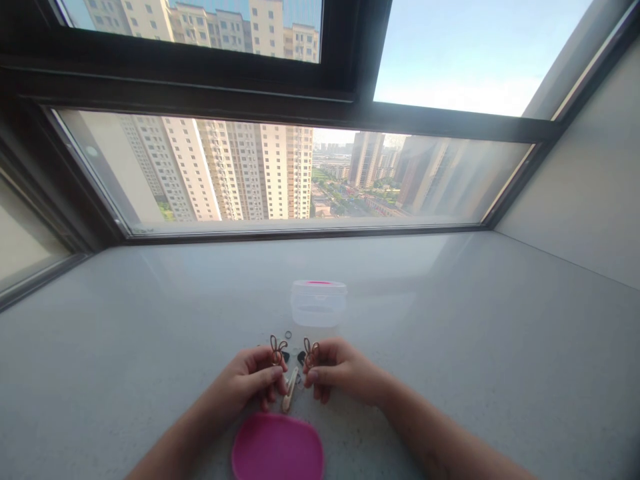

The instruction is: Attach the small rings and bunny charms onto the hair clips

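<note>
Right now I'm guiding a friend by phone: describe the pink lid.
On the grey sill under the window, nearest the camera, below the left hand and right hand, lies the pink lid. Unlike the clear tub behind, it is flat and opaque.

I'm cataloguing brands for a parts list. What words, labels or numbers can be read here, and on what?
No text can be read.
box, lid: no label shows.
left clip in left hand, right clip in right hand: too small to tell.
buildings outside: no legible signs.
</note>
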`<state>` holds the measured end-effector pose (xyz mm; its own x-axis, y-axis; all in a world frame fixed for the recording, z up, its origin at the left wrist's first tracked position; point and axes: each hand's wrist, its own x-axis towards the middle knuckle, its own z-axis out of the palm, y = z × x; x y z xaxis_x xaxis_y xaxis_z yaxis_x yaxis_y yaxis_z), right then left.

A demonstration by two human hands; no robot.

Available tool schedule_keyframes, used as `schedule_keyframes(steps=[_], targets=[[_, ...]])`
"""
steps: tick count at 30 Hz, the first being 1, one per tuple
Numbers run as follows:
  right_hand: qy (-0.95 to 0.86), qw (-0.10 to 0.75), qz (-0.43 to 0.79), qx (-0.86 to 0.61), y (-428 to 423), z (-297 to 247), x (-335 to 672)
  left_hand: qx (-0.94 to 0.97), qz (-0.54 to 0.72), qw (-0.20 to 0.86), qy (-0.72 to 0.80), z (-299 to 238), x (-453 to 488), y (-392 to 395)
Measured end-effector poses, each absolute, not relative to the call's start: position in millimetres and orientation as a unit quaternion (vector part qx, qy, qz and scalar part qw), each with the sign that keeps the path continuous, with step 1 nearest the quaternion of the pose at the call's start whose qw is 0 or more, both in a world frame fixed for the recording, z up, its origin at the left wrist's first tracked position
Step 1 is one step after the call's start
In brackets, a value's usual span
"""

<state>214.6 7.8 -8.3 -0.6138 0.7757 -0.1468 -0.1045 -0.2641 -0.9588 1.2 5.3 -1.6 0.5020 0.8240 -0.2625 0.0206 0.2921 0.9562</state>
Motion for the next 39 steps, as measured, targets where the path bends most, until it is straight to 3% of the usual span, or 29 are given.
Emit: schedule_keyframes(steps=[39], targets=[[-0.538, 0.283, 0.725, -0.324, 6.1, -5.8, 217.6, 0.529, 0.28, 0.684, 0.417, -2.4, 1.2, 5.1]])
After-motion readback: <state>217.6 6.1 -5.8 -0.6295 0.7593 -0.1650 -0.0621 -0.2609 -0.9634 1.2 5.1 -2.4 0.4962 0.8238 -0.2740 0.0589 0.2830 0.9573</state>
